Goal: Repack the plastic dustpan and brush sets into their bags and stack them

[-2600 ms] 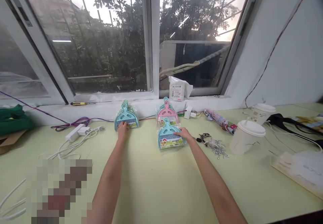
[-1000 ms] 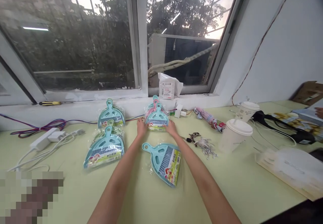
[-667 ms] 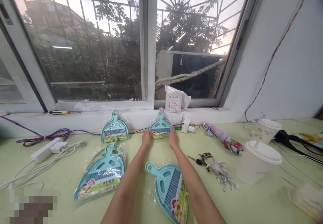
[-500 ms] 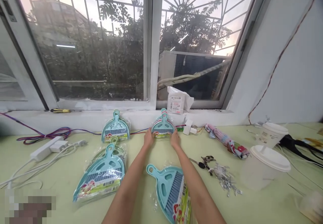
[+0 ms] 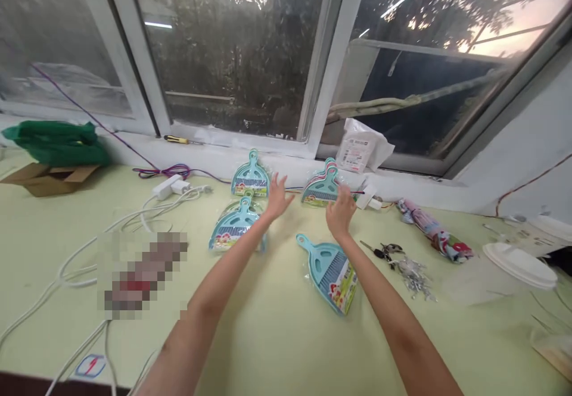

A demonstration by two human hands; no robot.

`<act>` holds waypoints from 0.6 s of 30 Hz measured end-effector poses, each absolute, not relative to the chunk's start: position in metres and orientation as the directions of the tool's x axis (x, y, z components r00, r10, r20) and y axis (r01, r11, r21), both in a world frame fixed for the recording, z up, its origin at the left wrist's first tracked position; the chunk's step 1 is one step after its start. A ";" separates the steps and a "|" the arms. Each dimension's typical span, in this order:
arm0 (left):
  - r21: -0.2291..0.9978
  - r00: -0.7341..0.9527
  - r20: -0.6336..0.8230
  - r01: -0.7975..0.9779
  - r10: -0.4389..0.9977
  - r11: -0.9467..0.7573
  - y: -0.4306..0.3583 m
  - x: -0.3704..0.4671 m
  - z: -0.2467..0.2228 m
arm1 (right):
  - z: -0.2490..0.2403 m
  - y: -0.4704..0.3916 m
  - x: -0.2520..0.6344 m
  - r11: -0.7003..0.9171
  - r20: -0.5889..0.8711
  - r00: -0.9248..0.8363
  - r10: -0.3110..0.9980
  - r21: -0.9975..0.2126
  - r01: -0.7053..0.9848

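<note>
My left hand (image 5: pixel 277 199) hangs over the table with its fingers spread and nothing in them. Just left of it, a wrapped blue dustpan and brush set (image 5: pixel 250 177) leans against the wall. In front of that set are more wrapped dustpan sets (image 5: pixel 236 226), overlapping, a blue one on top. My right hand (image 5: pixel 341 212) is at the lower right edge of a leaning stack of dustpan sets (image 5: pixel 322 187) with blue and pink rims; its fingers are apart, and contact is unclear. Nearer me, a single blue dustpan set (image 5: pixel 328 271) lies tilted beside my right forearm.
Keys (image 5: pixel 388 253) and a folded patterned umbrella (image 5: pixel 433 229) lie to the right, near a lidded white cup (image 5: pixel 504 274). White cables (image 5: pixel 84 247), a power strip (image 5: pixel 165 187), an open cardboard box (image 5: pixel 49 181) and a green bag (image 5: pixel 58 143) are left. A screwdriver (image 5: pixel 176 139) rests on the sill.
Both hands were at the sides of the back right stack. My left hand has come off it and moved left, fingers spreading. The view has turned left and down.
</note>
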State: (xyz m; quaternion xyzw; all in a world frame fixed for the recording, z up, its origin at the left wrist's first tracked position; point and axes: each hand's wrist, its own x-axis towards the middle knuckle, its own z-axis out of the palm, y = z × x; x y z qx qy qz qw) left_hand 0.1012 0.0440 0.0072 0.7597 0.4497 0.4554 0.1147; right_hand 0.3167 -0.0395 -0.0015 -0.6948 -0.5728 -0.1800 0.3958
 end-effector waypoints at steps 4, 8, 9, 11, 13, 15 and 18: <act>0.526 0.091 0.421 0.786 0.903 -0.324 0.025 -0.025 0.027 | -0.005 -0.060 0.229 0.066 0.366 0.106 0.925 -0.427 0.902; 0.418 0.061 -0.004 0.907 0.998 -0.053 -0.011 -0.113 -0.003 | -0.021 -0.060 0.148 0.034 0.017 -0.029 0.999 -0.486 0.874; 0.392 0.092 -0.046 0.918 0.995 -0.066 -0.023 -0.123 -0.015 | -0.025 -0.061 0.133 0.037 -0.019 -0.053 0.998 -0.482 0.875; 0.369 0.097 0.016 0.924 0.995 -0.096 -0.045 -0.133 -0.035 | -0.034 -0.063 0.112 0.027 -0.018 -0.042 0.999 -0.489 0.872; 0.385 0.012 0.163 0.920 0.987 -0.074 -0.063 -0.134 -0.049 | -0.043 -0.067 0.102 0.014 0.054 0.016 0.998 -0.516 0.857; 0.426 0.016 0.191 0.900 0.982 -0.097 -0.075 -0.131 -0.051 | -0.051 -0.070 0.100 0.001 0.126 0.081 0.989 -0.545 0.838; 0.505 0.042 0.105 0.859 0.994 -0.090 -0.082 -0.128 -0.037 | -0.058 -0.070 0.101 -0.041 0.134 0.142 0.981 -0.570 0.821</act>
